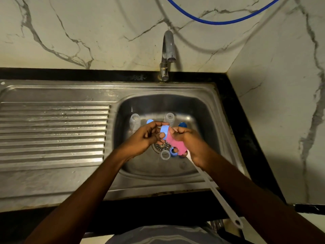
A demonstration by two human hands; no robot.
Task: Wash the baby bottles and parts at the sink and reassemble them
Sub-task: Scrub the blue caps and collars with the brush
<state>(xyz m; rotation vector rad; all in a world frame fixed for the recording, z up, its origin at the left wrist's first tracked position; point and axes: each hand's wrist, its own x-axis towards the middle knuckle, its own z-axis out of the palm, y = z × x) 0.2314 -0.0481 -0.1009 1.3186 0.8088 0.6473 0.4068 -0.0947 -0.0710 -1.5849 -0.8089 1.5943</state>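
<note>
L hand (147, 138) pinches 1 blue ring (164, 132); R hand (191, 143) grips 1 pink sponge brush (173, 143). In sink (202, 111): 2 clear bottles (135, 120).

Camera: one wide-angle, worn on the person's head.
Height: over the near edge of the steel sink (123, 88), close.
Facing: forward and steeply down; tap (168, 55) and marble wall (88, 23) up top, wearer's torso (163, 235) at bottom edge.

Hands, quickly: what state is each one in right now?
Left hand: pinches the light blue ring.
Right hand: grips the pink sponge brush, which touches the ring.
</note>
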